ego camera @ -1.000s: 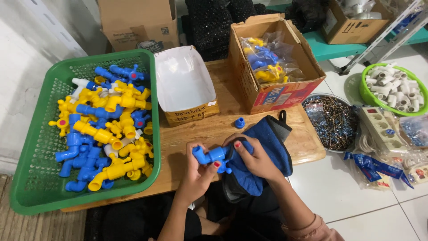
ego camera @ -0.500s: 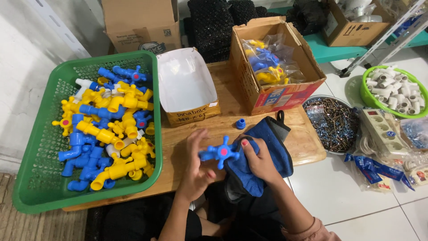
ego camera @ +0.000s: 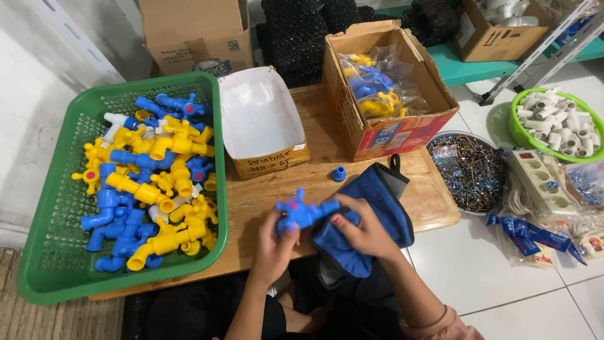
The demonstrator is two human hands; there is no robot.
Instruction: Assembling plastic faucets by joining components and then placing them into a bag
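A view from above shows a person seated at a low wooden table [ego camera: 377,182], both hands meeting over its near edge. The left hand [ego camera: 277,242] is curled around the lower end of a blue plastic tap [ego camera: 301,213], fingers closed on it so it stays level just above the table. The right hand [ego camera: 360,228] grips the tap's other end through a fold of blue cloth [ego camera: 377,208], thumb and fingers pinching the fabric against the plastic, which looks like a wiping hold. The rest of the cloth drapes over the table edge towards the person's lap.

To the left, a green basket [ego camera: 50,208] sits on the table, heaped with blue and yellow taps [ego camera: 148,182] lying loosely in all directions, within easy reach of the left hand. Behind the hands, an open box with a white lining [ego camera: 261,119] stands empty. Just beside it, a taller cardboard box [ego camera: 387,94] holds clear bags of blue and yellow taps. A small blue cap [ego camera: 339,174] lies alone on the wood between the boxes and the hands.

On the white tiled floor to the right are a round tray of dark screws [ego camera: 469,170], a green bowl of white pipe fittings [ego camera: 557,123], and a white power strip [ego camera: 541,182], well apart from the hands.
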